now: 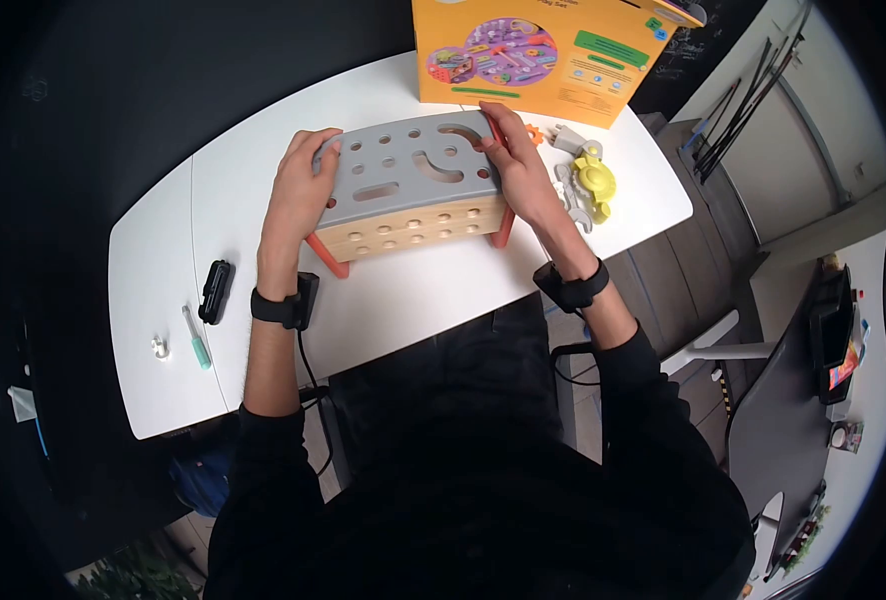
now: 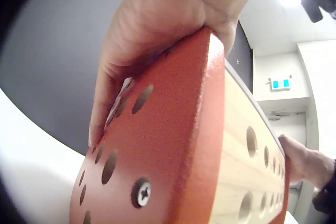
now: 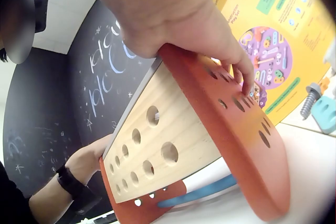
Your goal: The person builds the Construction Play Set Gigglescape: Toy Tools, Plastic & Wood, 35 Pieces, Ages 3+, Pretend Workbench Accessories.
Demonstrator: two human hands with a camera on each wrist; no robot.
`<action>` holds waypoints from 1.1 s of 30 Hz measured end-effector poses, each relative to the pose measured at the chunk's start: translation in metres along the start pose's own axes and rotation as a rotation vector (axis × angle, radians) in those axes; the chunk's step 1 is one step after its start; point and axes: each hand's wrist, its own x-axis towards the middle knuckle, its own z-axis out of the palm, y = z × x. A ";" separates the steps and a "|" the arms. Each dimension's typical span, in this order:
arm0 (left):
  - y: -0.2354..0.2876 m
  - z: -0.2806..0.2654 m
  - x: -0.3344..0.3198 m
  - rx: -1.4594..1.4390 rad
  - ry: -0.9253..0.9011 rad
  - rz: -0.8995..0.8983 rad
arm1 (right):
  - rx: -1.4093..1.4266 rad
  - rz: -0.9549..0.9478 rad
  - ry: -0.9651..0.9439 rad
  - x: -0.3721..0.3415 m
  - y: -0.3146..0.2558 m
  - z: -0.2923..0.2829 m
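Observation:
A toy workbench [image 1: 401,176] stands on the white table, with a grey holed top, a pale wooden front and red end panels. My left hand [image 1: 297,190] grips its left end, thumb on the top. In the left wrist view, fingers reach down over the red end panel [image 2: 173,124], which has holes and a cross-head screw [image 2: 143,194]. My right hand [image 1: 525,178] holds the opposite end, the thumb lying over the top's edge. The right wrist view shows its fingers bent over the other red panel [image 3: 236,140], and a blue strip [image 3: 207,189] below the wooden front.
Behind the workbench stands a yellow box [image 1: 523,85]. To its right lie yellow toy parts [image 1: 595,178], a grey wrench [image 1: 580,213] and an orange piece [image 1: 534,134]. On the left are a black case [image 1: 215,292], a teal-handled tool [image 1: 200,350] and a small white object [image 1: 160,348].

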 end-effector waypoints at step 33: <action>0.001 -0.005 -0.006 -0.046 0.002 -0.026 | -1.130 0.219 -0.172 0.001 0.059 -0.059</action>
